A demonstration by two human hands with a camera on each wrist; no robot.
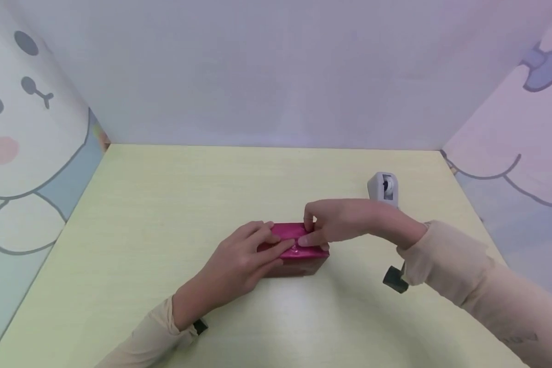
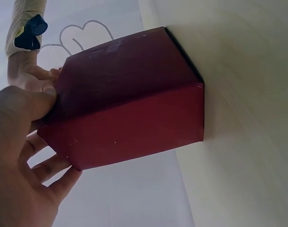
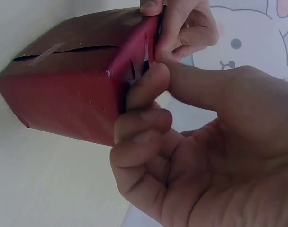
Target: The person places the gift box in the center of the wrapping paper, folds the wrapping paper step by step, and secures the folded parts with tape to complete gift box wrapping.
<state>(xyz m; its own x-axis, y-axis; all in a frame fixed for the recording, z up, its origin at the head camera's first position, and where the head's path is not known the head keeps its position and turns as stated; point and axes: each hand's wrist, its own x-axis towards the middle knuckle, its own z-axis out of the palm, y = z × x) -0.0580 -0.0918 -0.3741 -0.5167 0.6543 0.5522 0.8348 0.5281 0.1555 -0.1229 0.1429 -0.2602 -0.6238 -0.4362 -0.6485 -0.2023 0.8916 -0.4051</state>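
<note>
A box wrapped in shiny red-magenta paper (image 1: 287, 267) stands on the table. My left hand (image 1: 246, 258) holds its upper left part, the thumb against a side (image 2: 130, 75) and the fingers reaching over the top. My right hand (image 1: 342, 221) is at the top right end, thumb and forefinger pinching the wrapping paper (image 3: 143, 59) at the edge, the other fingers curled. The two hands' fingertips almost meet there. In the right wrist view, a dark slit runs along one face of the wrapping, with a piece of clear tape (image 3: 45, 54) across it.
A grey tape dispenser (image 1: 383, 188) with a white roll stands behind my right forearm. The pale wooden table (image 1: 188, 189) has a plain wall panel (image 1: 276, 76) behind it and cartoon-printed panels (image 1: 32, 138) at both sides. Small dark devices (image 1: 395, 279) sit at the wrists.
</note>
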